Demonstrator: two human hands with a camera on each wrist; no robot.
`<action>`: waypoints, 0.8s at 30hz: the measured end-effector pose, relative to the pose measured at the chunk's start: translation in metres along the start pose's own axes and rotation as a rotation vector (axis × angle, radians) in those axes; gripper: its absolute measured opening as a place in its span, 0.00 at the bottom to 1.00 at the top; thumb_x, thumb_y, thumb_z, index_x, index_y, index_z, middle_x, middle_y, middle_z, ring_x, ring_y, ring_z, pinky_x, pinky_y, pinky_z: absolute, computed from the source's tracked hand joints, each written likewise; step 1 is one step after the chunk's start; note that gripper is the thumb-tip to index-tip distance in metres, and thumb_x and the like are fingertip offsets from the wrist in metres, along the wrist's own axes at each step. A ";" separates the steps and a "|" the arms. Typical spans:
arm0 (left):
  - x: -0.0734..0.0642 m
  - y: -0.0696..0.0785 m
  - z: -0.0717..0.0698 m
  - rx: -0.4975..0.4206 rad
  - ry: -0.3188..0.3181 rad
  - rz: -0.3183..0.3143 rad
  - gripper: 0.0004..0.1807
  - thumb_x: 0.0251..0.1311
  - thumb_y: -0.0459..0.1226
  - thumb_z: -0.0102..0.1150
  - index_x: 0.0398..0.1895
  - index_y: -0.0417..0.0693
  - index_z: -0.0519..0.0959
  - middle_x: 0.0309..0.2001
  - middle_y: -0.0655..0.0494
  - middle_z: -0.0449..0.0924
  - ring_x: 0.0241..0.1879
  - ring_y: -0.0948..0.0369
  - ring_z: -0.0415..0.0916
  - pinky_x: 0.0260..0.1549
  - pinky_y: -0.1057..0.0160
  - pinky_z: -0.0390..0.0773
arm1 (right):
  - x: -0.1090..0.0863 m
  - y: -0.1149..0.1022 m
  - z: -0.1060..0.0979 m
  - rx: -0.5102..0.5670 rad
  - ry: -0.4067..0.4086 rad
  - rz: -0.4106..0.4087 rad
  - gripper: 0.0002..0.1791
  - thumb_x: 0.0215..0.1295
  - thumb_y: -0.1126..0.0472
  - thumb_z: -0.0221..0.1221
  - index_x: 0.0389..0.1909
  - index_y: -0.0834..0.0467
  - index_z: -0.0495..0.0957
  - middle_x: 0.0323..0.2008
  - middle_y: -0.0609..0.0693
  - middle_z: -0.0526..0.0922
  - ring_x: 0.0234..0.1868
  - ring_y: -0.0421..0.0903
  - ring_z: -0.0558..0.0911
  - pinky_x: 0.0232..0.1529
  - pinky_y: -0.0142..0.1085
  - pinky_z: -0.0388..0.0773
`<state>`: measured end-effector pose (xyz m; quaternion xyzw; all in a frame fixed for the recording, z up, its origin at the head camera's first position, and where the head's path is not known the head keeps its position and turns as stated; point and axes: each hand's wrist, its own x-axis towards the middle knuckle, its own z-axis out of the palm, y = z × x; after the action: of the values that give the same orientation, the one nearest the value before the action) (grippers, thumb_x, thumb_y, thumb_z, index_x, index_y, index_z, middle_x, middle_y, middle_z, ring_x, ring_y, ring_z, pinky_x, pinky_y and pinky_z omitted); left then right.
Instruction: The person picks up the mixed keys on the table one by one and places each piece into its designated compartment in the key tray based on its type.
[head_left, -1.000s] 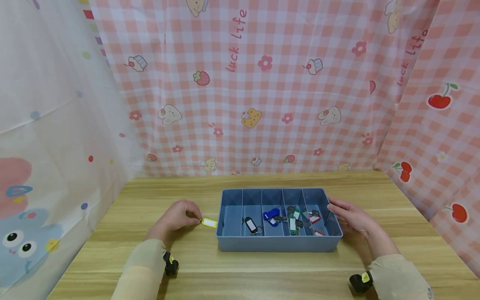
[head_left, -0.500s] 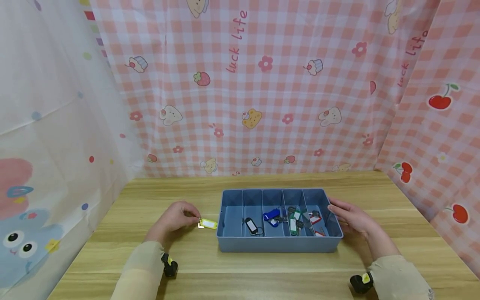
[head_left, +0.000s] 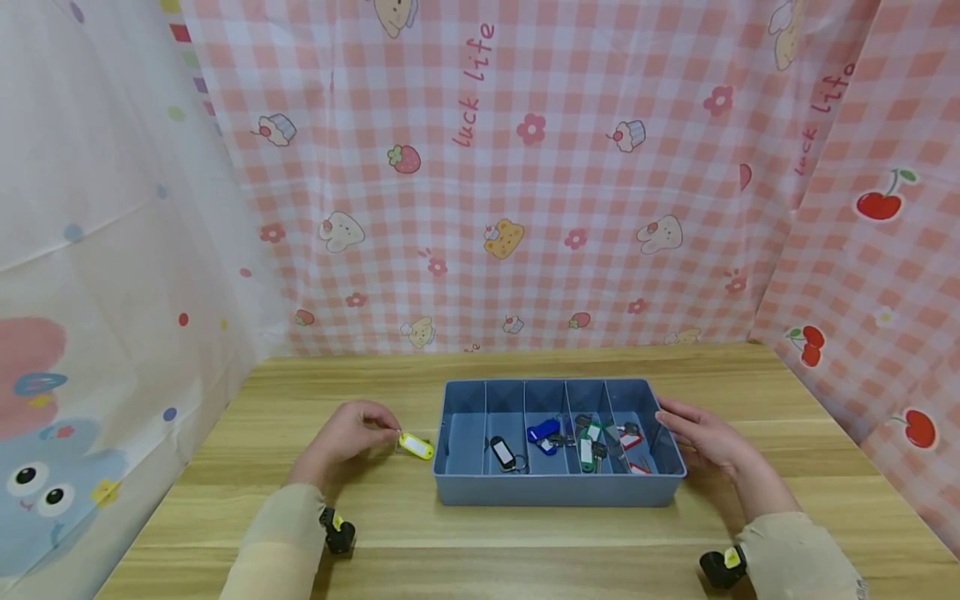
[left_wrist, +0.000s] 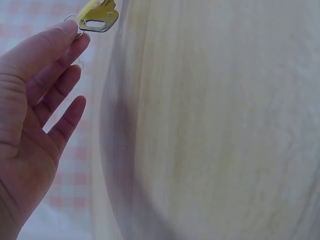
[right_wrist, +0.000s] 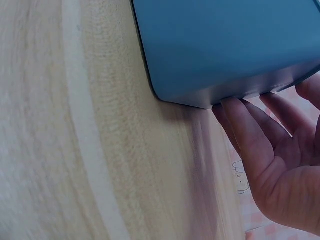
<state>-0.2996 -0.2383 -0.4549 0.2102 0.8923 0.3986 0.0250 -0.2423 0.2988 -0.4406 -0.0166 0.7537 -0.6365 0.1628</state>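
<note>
Left of the box, my left hand [head_left: 358,431] pinches a metal split ring between thumb and fingertip. From the ring hang a yellow key tag [head_left: 416,446] with a white label and a brass-coloured key [left_wrist: 102,17]. The blue-grey divided box [head_left: 555,490] sits on the table. At its right end my right hand [head_left: 705,433] rests with extended fingers against the outer wall and the thumb at the rim. Inside, from the second compartment rightward, lie a black key tag [head_left: 502,452], blue key tags [head_left: 543,430], green key tags [head_left: 586,455] and red key tags [head_left: 632,439].
The wooden table [head_left: 525,550] runs back to a pink checked cloth [head_left: 525,183]. A white patterned cloth [head_left: 135,275] hangs at the left, and a cherry-print cloth [head_left: 885,275] at the right. Small black devices sit on both wrists.
The yellow key tag has turned in my left fingers, its free end now tilting downward to the right. My left hand has shifted slightly leftward. The right hand and the box have stayed in place.
</note>
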 end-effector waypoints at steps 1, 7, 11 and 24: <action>0.000 0.000 0.000 -0.002 0.006 -0.004 0.03 0.58 0.33 0.70 0.31 0.41 0.86 0.34 0.56 0.85 0.36 0.61 0.78 0.39 0.59 0.77 | 0.000 0.000 0.000 0.002 -0.001 -0.002 0.39 0.77 0.52 0.51 0.76 0.67 0.45 0.68 0.71 0.60 0.54 0.41 0.79 0.50 0.42 0.80; -0.002 0.003 0.000 0.006 0.043 -0.036 0.02 0.59 0.33 0.68 0.32 0.43 0.86 0.35 0.57 0.85 0.38 0.60 0.78 0.43 0.56 0.77 | 0.000 0.001 0.000 0.002 0.002 -0.002 0.39 0.77 0.52 0.51 0.76 0.67 0.45 0.69 0.71 0.60 0.54 0.41 0.79 0.50 0.42 0.80; -0.003 0.004 0.001 -0.007 0.063 -0.046 0.04 0.59 0.34 0.68 0.33 0.41 0.86 0.35 0.57 0.84 0.39 0.59 0.78 0.43 0.56 0.77 | 0.000 0.000 0.000 0.000 0.005 0.002 0.40 0.76 0.51 0.52 0.76 0.67 0.45 0.69 0.71 0.60 0.54 0.41 0.78 0.50 0.42 0.79; -0.004 0.006 0.000 -0.013 0.104 -0.039 0.03 0.61 0.31 0.66 0.30 0.48 0.87 0.34 0.58 0.84 0.40 0.59 0.79 0.44 0.54 0.76 | 0.001 0.002 0.000 0.008 -0.001 -0.010 0.39 0.77 0.52 0.51 0.76 0.67 0.45 0.69 0.72 0.60 0.55 0.42 0.78 0.50 0.42 0.79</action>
<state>-0.2942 -0.2363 -0.4515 0.1718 0.8937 0.4143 -0.0121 -0.2434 0.2991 -0.4425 -0.0200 0.7510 -0.6402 0.1603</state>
